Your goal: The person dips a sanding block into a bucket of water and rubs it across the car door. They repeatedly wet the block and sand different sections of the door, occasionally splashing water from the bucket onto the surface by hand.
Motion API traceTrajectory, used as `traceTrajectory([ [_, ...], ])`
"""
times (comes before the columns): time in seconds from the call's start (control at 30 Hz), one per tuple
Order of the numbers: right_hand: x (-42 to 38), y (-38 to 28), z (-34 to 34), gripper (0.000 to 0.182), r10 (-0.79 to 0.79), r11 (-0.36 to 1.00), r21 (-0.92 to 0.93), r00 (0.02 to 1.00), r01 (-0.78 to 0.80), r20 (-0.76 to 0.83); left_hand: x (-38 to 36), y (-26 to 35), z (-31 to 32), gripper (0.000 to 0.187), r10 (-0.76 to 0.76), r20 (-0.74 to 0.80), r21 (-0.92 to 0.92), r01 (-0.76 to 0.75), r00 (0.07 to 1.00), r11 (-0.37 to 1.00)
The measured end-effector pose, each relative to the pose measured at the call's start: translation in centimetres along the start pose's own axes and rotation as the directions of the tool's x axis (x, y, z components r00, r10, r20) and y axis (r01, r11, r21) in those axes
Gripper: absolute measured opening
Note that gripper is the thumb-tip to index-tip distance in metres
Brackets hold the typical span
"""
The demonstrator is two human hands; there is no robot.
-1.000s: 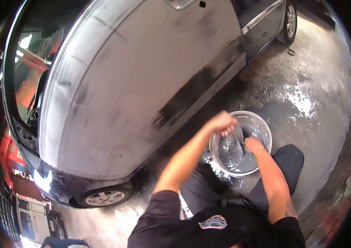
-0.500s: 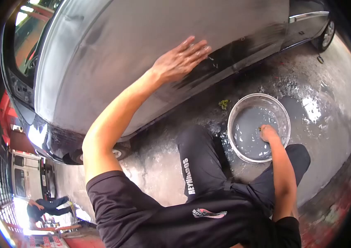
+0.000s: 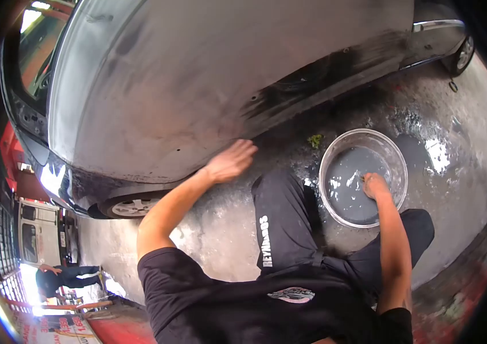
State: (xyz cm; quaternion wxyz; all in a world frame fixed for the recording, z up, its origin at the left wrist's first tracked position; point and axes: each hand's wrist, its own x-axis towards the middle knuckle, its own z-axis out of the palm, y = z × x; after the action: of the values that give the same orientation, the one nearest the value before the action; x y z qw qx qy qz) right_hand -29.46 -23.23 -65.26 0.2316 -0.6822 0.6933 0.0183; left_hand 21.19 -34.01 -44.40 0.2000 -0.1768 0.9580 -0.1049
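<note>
The left hand (image 3: 232,162) has dropped from across the door panel (image 3: 186,74) to its lower edge within half a second, leaving the panel's dark patch (image 3: 306,74) in full view. That hand is unclenched and appears to grasp nothing; I cannot tell whether it touches the car. The right hand (image 3: 376,186) stays over the bucket (image 3: 390,153), fingers apparently curled; whether they hold anything I cannot tell. The bucket stands on the wet floor near the knees. Count: one bucket, one car, two visible wheels (image 3: 134,207), one yellow-green scrap (image 3: 315,141), one background person (image 3: 68,278).
</note>
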Motion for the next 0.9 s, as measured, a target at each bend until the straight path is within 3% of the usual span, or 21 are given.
traceTrajectory([
  [0.03, -0.2, -0.5, -0.8, 0.026, 0.008, 1.000, -0.003, 1.000, -0.008, 0.024, 2.5, 1.6, 0.3, 0.052, 0.005, -0.159, -0.016, -0.008, 0.987, 1.000],
  [0.07, -0.2, -0.6, -1.1, 0.026, -0.008, 1.000, -0.007, 1.000, 0.008, 0.026, 6.0, 3.3, -1.3, 0.047, -0.028, -0.299, -0.175, -0.026, 0.954, 0.984],
  [0.17, -0.3, -0.6, -0.7, 0.025, 0.007, 0.999, 0.050, 1.000, -0.007, 0.006, 16.1, 9.9, -6.2, 0.023, -0.218, -0.506, -0.532, -0.102, 0.835, 0.841],
  [0.23, 0.1, 0.0, -0.6, 0.024, 0.027, 1.000, 0.005, 0.999, -0.028, 0.025, 22.9, 14.6, -6.0, 0.021, -0.370, -0.353, -0.713, 0.010, 0.859, 0.701],
  [0.27, 0.2, 0.2, -0.4, 0.024, 0.015, 1.000, -0.003, 1.000, -0.015, 0.017, 27.0, 16.2, -4.4, 0.017, -0.320, -0.162, -0.734, 0.103, 0.933, 0.671],
  [0.33, 0.2, 0.4, -0.3, 0.024, 0.047, 0.998, -0.042, 0.998, -0.045, 0.035, 31.5, 18.5, -2.2, 0.021, -0.232, 0.150, -0.686, 0.270, 0.961, 0.676],
  [0.47, 0.2, 1.2, 0.1, 0.029, 0.066, 0.998, -0.014, 0.997, -0.065, 0.028, 37.4, 20.4, 5.1, 0.019, -0.338, 0.209, -0.696, 0.382, 0.918, 0.608],
  [0.53, 0.4, 1.3, 0.4, 0.029, 0.065, 0.998, -0.005, 0.997, -0.065, 0.035, 38.5, 19.5, 4.7, 0.019, 0.049, 0.623, -0.777, 0.609, 0.781, 0.160],
  [0.57, 0.5, 1.4, 0.4, 0.029, 0.056, 0.998, 0.005, 0.998, -0.056, 0.041, 34.8, 17.2, -2.0, 0.014, 0.052, 0.478, -0.860, 0.456, 0.877, 0.229],
  [0.6, 0.5, 1.3, 0.2, 0.029, 0.083, 0.997, 0.009, 0.996, -0.083, 0.036, 36.6, 17.1, 1.0, 0.013, 0.032, 0.425, -0.904, 0.426, 0.904, -0.032],
  [0.63, 0.6, 1.0, 0.2, 0.029, 0.095, 0.995, 0.015, 0.995, -0.095, 0.035, 35.1, 14.4, -1.8, 0.017, 0.159, 0.473, -0.836, 0.499, 0.866, -0.228],
  [0.67, 0.6, 1.0, 0.3, 0.028, 0.107, 0.994, 0.021, 0.994, -0.108, 0.038, 33.8, 12.1, -4.2, 0.022, 0.164, 0.411, -0.862, 0.441, 0.897, -0.251],
  [0.73, 0.5, 1.3, 0.7, 0.026, 0.083, 0.996, 0.024, 0.996, -0.083, 0.019, 28.8, 7.0, -12.0, 0.027, -0.061, 0.248, -0.965, 0.241, 0.967, -0.105],
  [0.8, 0.7, 1.8, 1.0, 0.025, 0.040, 0.999, 0.032, 0.999, -0.040, 0.000, 23.6, 2.8, -18.7, 0.034, -0.311, 0.017, -0.989, 0.061, 0.950, 0.133],
  [0.83, 0.8, 2.1, 1.4, 0.024, 0.044, 0.998, 0.037, 0.999, -0.044, -0.013, 21.3, 1.0, -21.7, 0.037, -0.392, -0.194, -0.874, 0.023, 0.900, 0.485],
  [0.87, 1.0, 1.9, 1.7, 0.023, 0.044, 0.998, 0.040, 0.999, -0.043, -0.024, 19.5, 0.0, -23.8, 0.036, -0.440, -0.287, -0.755, 0.082, 0.851, 0.651],
  [0.9, 0.3, 1.2, 0.2, 0.023, 0.007, 1.000, 0.009, 1.000, -0.007, 0.024, 18.9, -1.5, -24.0, 0.031, -0.324, -0.481, -0.447, 0.089, 0.815, 0.890],
])
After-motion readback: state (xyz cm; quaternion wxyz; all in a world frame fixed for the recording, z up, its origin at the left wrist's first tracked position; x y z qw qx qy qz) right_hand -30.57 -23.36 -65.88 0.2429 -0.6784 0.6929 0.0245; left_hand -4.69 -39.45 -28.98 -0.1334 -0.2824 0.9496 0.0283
